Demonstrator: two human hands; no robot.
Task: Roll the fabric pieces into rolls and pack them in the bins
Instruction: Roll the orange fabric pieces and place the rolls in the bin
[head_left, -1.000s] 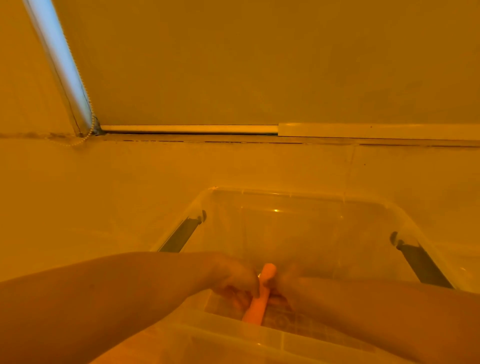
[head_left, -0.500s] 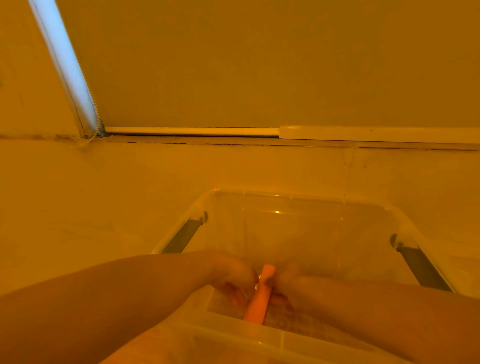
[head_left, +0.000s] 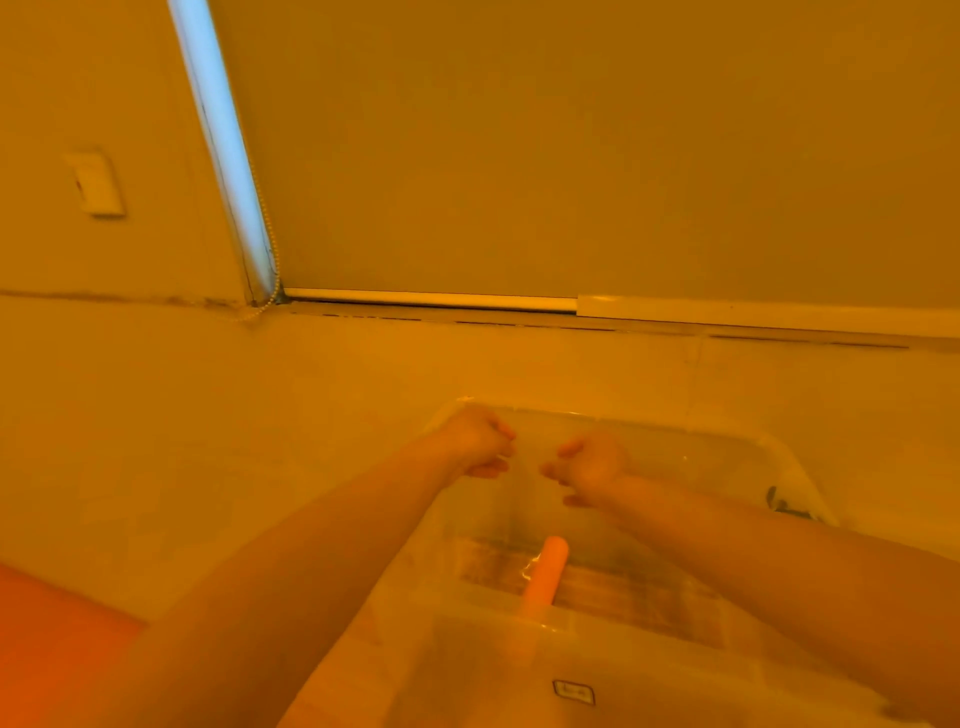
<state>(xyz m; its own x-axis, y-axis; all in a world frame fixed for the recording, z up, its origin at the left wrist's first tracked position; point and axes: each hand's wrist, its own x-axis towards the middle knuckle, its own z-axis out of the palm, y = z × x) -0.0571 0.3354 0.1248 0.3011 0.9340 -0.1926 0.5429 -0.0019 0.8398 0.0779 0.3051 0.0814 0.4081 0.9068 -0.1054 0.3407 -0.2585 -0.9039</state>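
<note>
An orange fabric roll (head_left: 543, 579) lies on the floor of a clear plastic bin (head_left: 737, 447), leaning against its near wall. My left hand (head_left: 480, 441) hovers above the bin near its far left corner, fingers loosely curled, holding nothing. My right hand (head_left: 589, 465) hangs beside it over the bin's middle, fingers also loosely curled and empty. Both hands are well above the roll and apart from it.
The bin stands on a pale surface against a wall with a drawn window blind (head_left: 571, 145). A dark latch (head_left: 787, 506) shows on the bin's right side. Orange fabric (head_left: 47, 639) lies at the lower left. A wall switch (head_left: 96, 182) is upper left.
Both hands let go of the orange roll and rose out of the bin toward its far side. The roll stays on the bin floor. The camera tilted up and left.
</note>
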